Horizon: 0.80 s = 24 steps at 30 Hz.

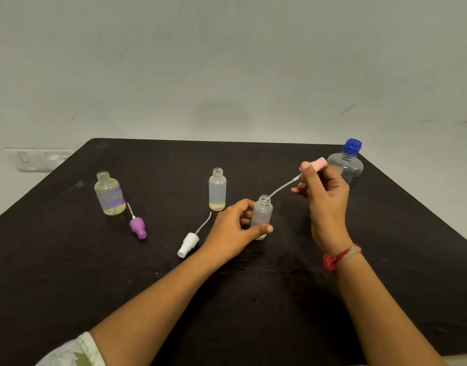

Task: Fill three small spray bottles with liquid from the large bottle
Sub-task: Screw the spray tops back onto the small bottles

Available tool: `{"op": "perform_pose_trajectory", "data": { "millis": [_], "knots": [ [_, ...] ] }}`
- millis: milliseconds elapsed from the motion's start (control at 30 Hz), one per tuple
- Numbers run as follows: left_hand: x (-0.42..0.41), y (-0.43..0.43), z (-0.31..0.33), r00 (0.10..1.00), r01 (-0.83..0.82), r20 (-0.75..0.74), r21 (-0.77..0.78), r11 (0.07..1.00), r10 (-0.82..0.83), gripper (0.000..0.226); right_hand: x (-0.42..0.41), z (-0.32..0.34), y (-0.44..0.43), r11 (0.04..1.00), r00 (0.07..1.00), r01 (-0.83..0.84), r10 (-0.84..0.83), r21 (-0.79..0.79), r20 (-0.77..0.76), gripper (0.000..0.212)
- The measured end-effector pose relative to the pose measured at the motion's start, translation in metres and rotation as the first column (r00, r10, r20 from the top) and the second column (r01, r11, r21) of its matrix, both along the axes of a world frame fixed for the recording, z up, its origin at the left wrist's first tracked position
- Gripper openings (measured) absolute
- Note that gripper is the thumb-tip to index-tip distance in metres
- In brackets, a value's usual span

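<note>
My left hand [233, 228] grips a small frosted spray bottle [262, 215] standing upright on the black table [95, 260]. My right hand [323, 196] holds a pink spray cap [318, 164] up and to the right of it, the tip of its thin tube just inside the bottle's open neck. A second uncapped frosted bottle [217, 188] stands behind, with a little pale liquid at its bottom. At the left stands an uncapped bottle with purple marks [109, 194]. The large clear bottle with a blue cap [346, 162] stands at the far right, behind my right hand.
A purple spray cap [138, 225] lies on the table beside the left bottle. A white spray cap [188, 243] with its tube lies just left of my left wrist. The table's far edge meets a pale wall; a wall socket [39, 159] shows at left.
</note>
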<state>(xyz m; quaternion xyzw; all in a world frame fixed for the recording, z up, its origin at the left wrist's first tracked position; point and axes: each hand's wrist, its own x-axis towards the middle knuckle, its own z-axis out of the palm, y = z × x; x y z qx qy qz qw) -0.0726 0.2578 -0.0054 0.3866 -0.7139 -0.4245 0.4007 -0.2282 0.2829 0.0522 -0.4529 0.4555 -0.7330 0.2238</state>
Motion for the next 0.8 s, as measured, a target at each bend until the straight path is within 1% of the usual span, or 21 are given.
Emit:
{"op": "perform_pose_trajectory", "data": {
  "millis": [100, 167, 333, 467, 567, 667, 800],
  "knots": [
    [0.000, -0.001, 0.000, 1.000, -0.005, 0.004, -0.001, 1.000, 0.005, 0.032, 0.002, -0.002, 0.000, 1.000, 0.993, 0.021, -0.023, -0.016, -0.116, 0.012],
    [-0.001, -0.001, 0.000, 1.000, -0.008, 0.010, -0.003, 1.000, 0.008, 0.033, 0.003, -0.004, 0.000, 0.999, 0.982, 0.033, -0.036, -0.020, -0.183, 0.015],
    [0.000, -0.002, -0.001, 1.000, -0.005, 0.009, -0.008, 1.000, 0.005, 0.035, 0.007, -0.008, -0.001, 0.999, 0.956, 0.030, -0.032, -0.011, -0.293, 0.019],
    [0.001, -0.003, 0.000, 1.000, -0.005, 0.026, -0.018, 1.000, 0.005, 0.035, 0.008, -0.013, -0.002, 1.000, 0.891, 0.019, -0.010, 0.015, -0.454, 0.028],
    [0.002, -0.002, 0.002, 0.999, 0.000, 0.034, -0.018, 1.000, 0.000, 0.036, 0.011, -0.017, -0.003, 1.000, 0.834, 0.016, -0.007, 0.012, -0.552, 0.026],
    [0.002, -0.001, 0.002, 0.999, 0.008, 0.047, -0.017, 1.000, -0.007, 0.036, 0.012, -0.017, -0.002, 1.000, 0.803, 0.017, -0.002, 0.020, -0.596, 0.019],
    [0.003, -0.003, 0.000, 0.999, 0.005, 0.040, -0.022, 1.000, -0.004, 0.034, 0.011, -0.016, -0.002, 0.999, 0.801, -0.025, 0.038, 0.030, -0.598, 0.010]
  ]
}}
